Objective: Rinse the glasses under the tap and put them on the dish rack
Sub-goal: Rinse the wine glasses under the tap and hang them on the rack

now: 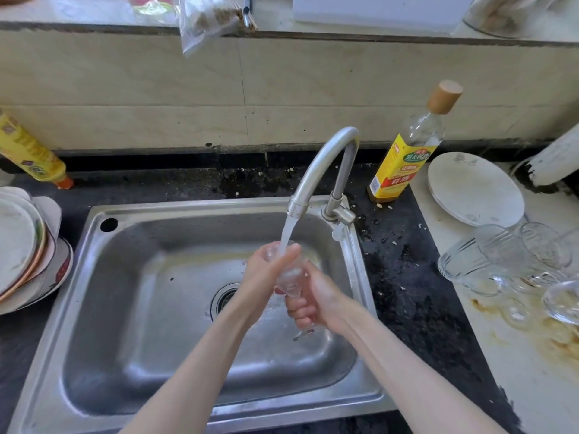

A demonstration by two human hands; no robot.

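A clear stemmed glass (289,277) is held over the steel sink (175,277), its mouth up under the water running from the curved tap (326,164). My right hand (313,300) grips the glass low down, near the stem, with its foot showing below the fingers. My left hand (266,270) wraps around the bowl near the rim, thumb across the front. Several more clear glasses (501,258) lie on their sides on the white counter to the right of the sink.
A stack of plates (25,245) stands left of the sink. A yellow-labelled bottle (407,151) is behind the tap, and a white plate (473,189) lies at the back right. Another yellow bottle (28,151) leans at far left. Dark countertop (401,270) surrounds the sink.
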